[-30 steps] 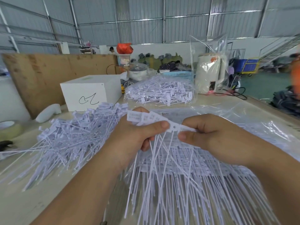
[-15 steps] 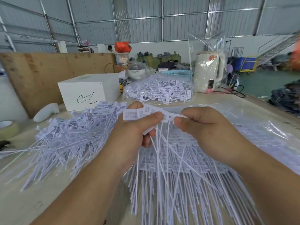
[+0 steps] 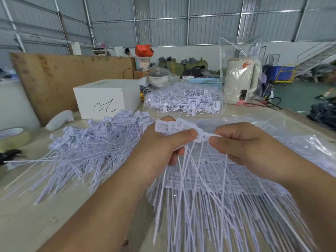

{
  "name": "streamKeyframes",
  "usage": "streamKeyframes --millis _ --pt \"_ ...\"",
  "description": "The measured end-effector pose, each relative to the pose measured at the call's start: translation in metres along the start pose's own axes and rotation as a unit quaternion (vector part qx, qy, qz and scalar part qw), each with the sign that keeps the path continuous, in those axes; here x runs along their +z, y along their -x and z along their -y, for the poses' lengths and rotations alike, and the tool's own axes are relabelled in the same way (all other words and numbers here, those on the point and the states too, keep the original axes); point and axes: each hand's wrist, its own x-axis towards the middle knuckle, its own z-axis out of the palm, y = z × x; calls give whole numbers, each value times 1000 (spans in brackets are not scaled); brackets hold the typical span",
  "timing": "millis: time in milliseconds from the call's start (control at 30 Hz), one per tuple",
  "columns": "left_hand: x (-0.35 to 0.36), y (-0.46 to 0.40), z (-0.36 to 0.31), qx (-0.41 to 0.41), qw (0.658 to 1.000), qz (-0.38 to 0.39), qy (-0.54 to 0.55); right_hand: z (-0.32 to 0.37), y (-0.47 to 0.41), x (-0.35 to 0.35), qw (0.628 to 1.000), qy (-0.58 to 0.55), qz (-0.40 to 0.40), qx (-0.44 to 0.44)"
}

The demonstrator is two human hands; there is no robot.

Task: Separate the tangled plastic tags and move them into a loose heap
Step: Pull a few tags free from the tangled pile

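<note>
My left hand point(image 3: 160, 148) grips a fanned bunch of white plastic tags point(image 3: 172, 126) by their flat printed heads, thumb across the top. Their thin tails hang down over the table. My right hand point(image 3: 241, 142) pinches the end of one tag head at the right side of that bunch, close to my left thumb. Under both hands lies a large bundle of joined tags point(image 3: 209, 179) on clear plastic. A loose heap of separated tags point(image 3: 87, 151) spreads over the table to the left.
A clear bag of more tags point(image 3: 183, 100) lies behind my hands. A white box point(image 3: 107, 97) with a scribble stands back left, a tape roll point(image 3: 14, 137) at the far left, a bagged kettle point(image 3: 240, 79) back right. Clear plastic sheet point(image 3: 300, 142) covers the right side.
Both hands hold the same bunch as before. They rose slightly, then shifted a little; my right fingers stay pinched on the end tag beside my left thumb.
</note>
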Motion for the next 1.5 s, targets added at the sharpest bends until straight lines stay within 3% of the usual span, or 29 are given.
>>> streamKeyframes --millis 133,433,567,700,800,900,967,1200,1367,1500 --pt "6 2 2 -13 1000 23 -4 -2 1 1 999 32 30 -13" --pt "11 5 -2 -14 999 -1 52 3 3 12 998 29 -32 -35" --pt "17 6 -4 -37 986 -34 156 7 2 26 990 -46 -120 -54" --pt "16 7 -7 -81 965 -40 246 7 0 11 950 -94 -290 -67" --pt "18 6 -1 -71 979 -41 188 3 4 1 971 -83 -199 -105" --pt "23 8 4 -48 991 -14 124 3 4 13 996 -18 -49 -76" --pt "23 9 4 -55 992 -8 116 3 4 18 998 3 4 -69" --pt "23 11 3 -98 987 48 117 1 5 12 998 32 -1 -50" --pt "19 12 4 -46 996 65 40 -1 3 15 992 104 12 -67" --pt "17 9 4 -18 997 34 62 2 4 8 997 32 30 -58"
